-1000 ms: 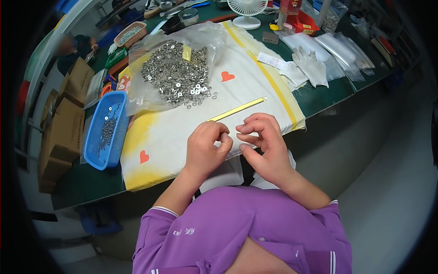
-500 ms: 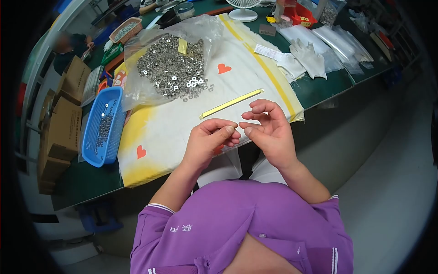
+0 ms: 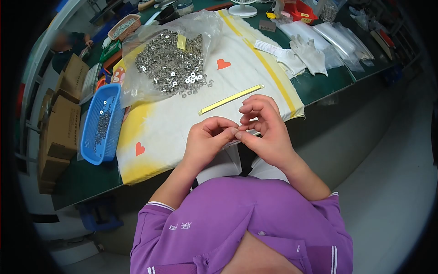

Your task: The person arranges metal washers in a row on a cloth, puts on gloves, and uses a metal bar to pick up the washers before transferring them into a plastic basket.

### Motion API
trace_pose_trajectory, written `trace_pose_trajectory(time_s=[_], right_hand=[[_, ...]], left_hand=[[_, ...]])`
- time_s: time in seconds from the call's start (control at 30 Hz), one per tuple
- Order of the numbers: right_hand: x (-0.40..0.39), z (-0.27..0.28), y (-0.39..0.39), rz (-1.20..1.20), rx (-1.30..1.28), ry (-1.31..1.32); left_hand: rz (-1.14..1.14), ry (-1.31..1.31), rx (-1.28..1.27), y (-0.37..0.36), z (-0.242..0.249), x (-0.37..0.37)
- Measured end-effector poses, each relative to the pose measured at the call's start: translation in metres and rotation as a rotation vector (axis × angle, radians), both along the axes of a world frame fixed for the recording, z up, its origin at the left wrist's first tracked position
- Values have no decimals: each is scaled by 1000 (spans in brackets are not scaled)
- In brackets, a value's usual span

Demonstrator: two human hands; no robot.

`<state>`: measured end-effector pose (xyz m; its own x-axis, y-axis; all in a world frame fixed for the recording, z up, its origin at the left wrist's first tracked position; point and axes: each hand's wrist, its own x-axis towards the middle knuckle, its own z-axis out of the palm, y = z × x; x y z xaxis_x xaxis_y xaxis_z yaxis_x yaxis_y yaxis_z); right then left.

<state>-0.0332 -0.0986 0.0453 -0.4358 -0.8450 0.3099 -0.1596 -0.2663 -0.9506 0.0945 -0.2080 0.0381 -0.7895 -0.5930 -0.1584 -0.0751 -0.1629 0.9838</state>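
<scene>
My left hand (image 3: 210,139) is closed in a pinch above the front edge of the white cloth (image 3: 182,132). Its fingertips meet those of my right hand (image 3: 269,130), whose thumb and forefinger are also pinched while the other fingers curl loosely. Whatever sits between the fingertips is too small and hidden to make out. Just beyond the hands lies a narrow yellow strip (image 3: 232,99), flat and slanted on the cloth. Farther back, a clear plastic bag (image 3: 130,84) lies open with a heap of metal washers (image 3: 171,61), some spilled at its mouth.
A blue basket (image 3: 121,102) with small dark metal parts stands at the left, beside cardboard boxes (image 3: 64,128). White gloves (image 3: 308,57) and plastic bags (image 3: 337,41) lie at the right back. A fan (image 3: 243,11) and red bin (image 3: 299,13) stand farther off. Another person (image 3: 68,50) is at the far left.
My right hand has moved slightly left, and its thumb and forefinger have come together against my left fingertips. The whole view has shifted a little.
</scene>
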Motion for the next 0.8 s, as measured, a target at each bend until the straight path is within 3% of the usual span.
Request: trace_pose_trajectory(time_s=[0.03, 0.1, 0.2, 0.33, 0.4, 0.43, 0.5, 0.53, 0.6, 0.8], right_hand=[[-1, -1, 0, -1, 4, -2], [-4, -3, 0, 17, 63, 146], [-4, -3, -1, 48, 87, 190], [-8, -6, -1, 93, 120, 230], [-11, -4, 0, 177, 175, 144], [-14, -4, 0, 177, 176, 143], [-20, -8, 0, 396, 248, -307], [-22, -13, 0, 396, 248, -307], [-24, -23, -2, 548, 119, -662], [-24, -34, -4, 479, 76, -801]], left_hand=[[-1, -2, 4, 1, 2, 0], [-4, -145, -308, 1, 5, 1], [-26, -172, -501, 2, 8, 1], [-48, -132, -594, -1, 5, 3], [-131, -200, -355, -4, 4, 5], [-132, -201, -354, -5, 3, 5], [-214, -47, -79, -8, -3, 5], [-214, -47, -79, -9, -6, 4], [-298, 12, 241, -11, -12, 4], [-185, 84, 427, -6, -25, 0]])
